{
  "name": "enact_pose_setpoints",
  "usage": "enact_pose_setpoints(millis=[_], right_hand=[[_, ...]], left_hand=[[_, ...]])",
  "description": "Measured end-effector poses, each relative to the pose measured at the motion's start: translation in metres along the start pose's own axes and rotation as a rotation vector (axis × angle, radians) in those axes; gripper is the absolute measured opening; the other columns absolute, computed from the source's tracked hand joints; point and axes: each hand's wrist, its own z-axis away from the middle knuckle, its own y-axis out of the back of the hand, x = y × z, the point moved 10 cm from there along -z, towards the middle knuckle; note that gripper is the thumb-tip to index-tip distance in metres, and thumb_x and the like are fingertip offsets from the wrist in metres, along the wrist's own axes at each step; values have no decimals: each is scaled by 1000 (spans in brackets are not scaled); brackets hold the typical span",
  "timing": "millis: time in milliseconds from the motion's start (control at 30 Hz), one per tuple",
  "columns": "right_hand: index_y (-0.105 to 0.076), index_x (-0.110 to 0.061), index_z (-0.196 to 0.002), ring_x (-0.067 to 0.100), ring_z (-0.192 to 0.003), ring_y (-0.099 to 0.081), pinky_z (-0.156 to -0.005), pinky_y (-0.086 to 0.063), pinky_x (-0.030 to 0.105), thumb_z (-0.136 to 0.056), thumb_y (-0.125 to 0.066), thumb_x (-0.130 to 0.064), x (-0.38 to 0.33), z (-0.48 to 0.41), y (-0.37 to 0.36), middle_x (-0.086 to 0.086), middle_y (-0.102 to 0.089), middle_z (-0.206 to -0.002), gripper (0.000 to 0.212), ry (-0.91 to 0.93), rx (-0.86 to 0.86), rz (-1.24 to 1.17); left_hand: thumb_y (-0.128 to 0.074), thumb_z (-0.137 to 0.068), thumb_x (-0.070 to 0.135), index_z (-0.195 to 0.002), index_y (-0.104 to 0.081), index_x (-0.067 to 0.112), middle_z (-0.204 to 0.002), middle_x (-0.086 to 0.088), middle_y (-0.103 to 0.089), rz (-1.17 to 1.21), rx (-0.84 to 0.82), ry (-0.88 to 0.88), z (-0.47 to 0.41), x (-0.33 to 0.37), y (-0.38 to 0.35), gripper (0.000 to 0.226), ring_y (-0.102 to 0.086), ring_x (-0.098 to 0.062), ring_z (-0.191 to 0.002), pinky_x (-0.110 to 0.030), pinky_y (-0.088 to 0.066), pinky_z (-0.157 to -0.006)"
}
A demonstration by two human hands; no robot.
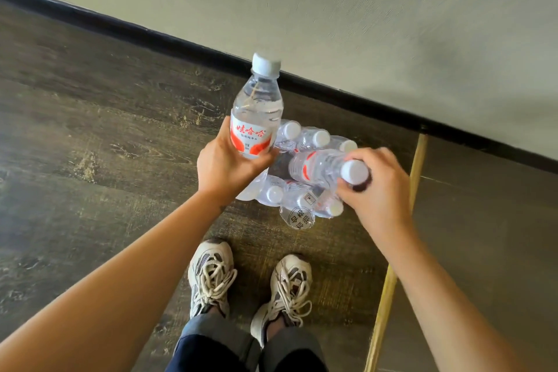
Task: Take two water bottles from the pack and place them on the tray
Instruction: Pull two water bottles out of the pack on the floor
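gripped low around the label by the left hand (225, 166): first bottle (256, 113), upright, lifted clear above the pack (294, 172), probably held out of the way so the other hand can work. pinched at the neck just under the white cap by the right hand (382, 183): second bottle (324, 167), tilted with its cap toward the camera, base seemingly down among the others, so likely not yet free of the wrap. judged midway: one out, one coming. both bottles sealed and clear, apparently full of water. pack resting on the dark floor (90, 130) near the wall (362, 24), torn plastic holding several capped bottles. no tray in view, so placing cannot be judged yet.
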Motion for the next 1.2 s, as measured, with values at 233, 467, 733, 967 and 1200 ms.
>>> enact_pose_setpoints(millis=[233, 467, 733, 967, 1200], right_hand=[[-66, -3, -85, 17, -73, -54, -68, -39, 1, -64, -76, -7, -32, 32, 96, 10, -63, -86, 24, 119, 124, 92], [-61, -2, -86, 21, -86, -53, -70, -43, 19, -62, -76, 0, 1, 33, 70, 14, -59, -91, 28, 34, 132, -40], [-49, -27, -107, 2, -100, -56, -83, -48, 14, -59, -78, -33, 50, 26, 21, -10, -56, -108, 57, -103, 160, -588], [-47, -13, -118, 4, -105, -54, -91, -47, 15, -57, -86, -18, 103, 36, -30, -2, -59, -113, 72, -270, 112, -476], [-47, -9, -124, 14, -112, -55, -85, -45, 5, -60, -84, -19, 104, 15, -60, 4, -59, -120, 74, -331, 14, -496]], left_hand=[[-69, -59, 62, -114, -48, 29, -94, 14, -61, 48, -25, 23, 6, -1, 0, 68, -62, -9, -84, -26, -48, -76], [-68, -58, 64, -112, -47, 32, -92, 16, -60, 43, -28, 12, 5, 0, 0, 66, -60, -5, -81, -23, -47, -73], [-65, -55, 68, -114, -50, 26, -94, 9, -65, 3, -27, 7, 5, 2, 2, 74, -65, -16, -87, -34, -54, -78], [-64, -55, 68, -113, -50, 26, -94, 10, -64, 0, -29, -2, 4, 2, 1, 73, -64, -14, -86, -32, -53, -78], [-66, -56, 66, -114, -50, 25, -94, 11, -62, 16, -35, -14, 4, 5, 2, 72, -62, -11, -86, -28, -51, -78]])
